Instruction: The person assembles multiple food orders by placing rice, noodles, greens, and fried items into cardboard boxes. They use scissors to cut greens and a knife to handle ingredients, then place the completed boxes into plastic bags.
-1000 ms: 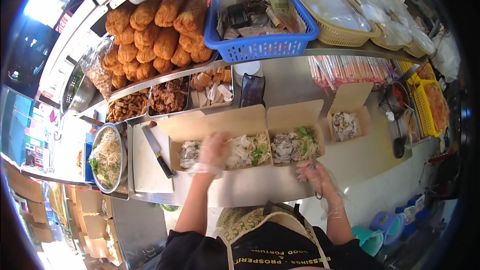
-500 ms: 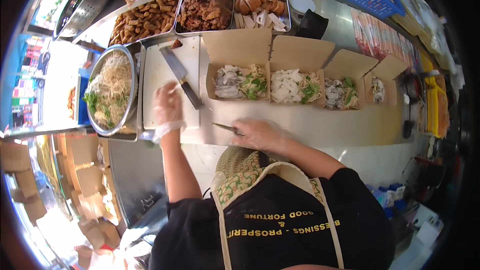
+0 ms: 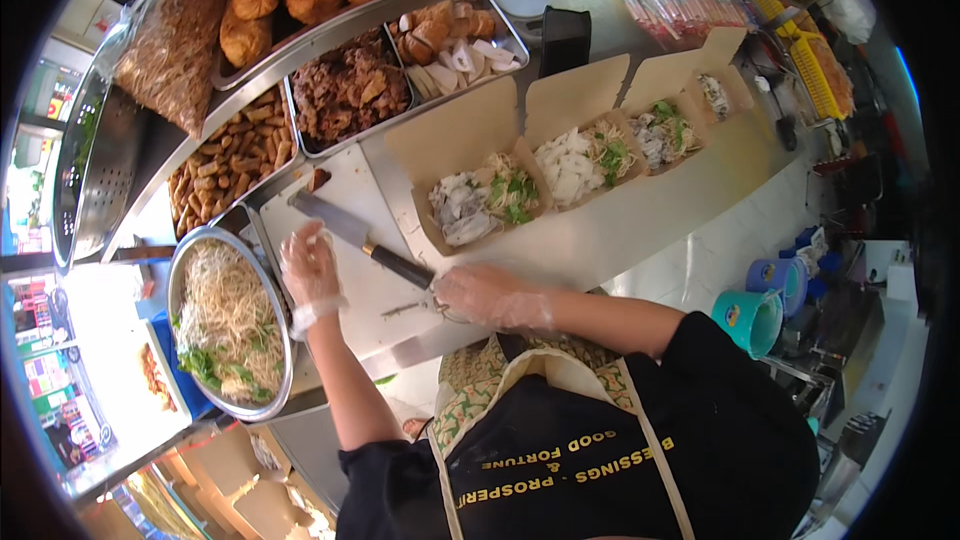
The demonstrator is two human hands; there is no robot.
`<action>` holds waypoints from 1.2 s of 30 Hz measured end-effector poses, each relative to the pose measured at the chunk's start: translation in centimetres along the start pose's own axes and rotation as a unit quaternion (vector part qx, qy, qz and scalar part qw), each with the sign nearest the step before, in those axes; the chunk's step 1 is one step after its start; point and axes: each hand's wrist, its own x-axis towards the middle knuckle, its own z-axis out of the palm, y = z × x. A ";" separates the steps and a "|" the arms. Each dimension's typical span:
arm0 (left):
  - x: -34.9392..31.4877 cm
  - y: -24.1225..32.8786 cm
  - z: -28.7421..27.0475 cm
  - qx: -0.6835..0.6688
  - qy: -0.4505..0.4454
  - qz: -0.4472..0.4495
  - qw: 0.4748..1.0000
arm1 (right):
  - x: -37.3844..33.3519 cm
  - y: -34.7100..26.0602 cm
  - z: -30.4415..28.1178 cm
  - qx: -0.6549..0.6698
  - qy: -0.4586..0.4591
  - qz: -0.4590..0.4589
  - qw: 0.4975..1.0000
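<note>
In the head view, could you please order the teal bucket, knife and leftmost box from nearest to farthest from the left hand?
1. Knife, beside the left hand.
2. Leftmost box, ahead and to the right.
3. Teal bucket, far right.

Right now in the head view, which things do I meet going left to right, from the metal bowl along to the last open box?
Metal bowl, gloved left hand, leftmost open box, second open box, third open box, rightmost open box.
</note>
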 end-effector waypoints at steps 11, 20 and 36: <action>24.0 10.5 14.9 0.052 -0.193 0.421 0.885 | 0.2 3.2 -22.0 -0.259 0.187 0.062 0.945; 25.9 11.6 24.1 0.226 -0.380 0.266 0.857 | 9.8 14.7 -29.6 -0.263 -0.088 0.215 0.936; 25.3 10.0 24.9 0.188 -0.390 0.234 0.871 | 15.9 27.7 -22.8 -0.248 -0.219 0.271 0.904</action>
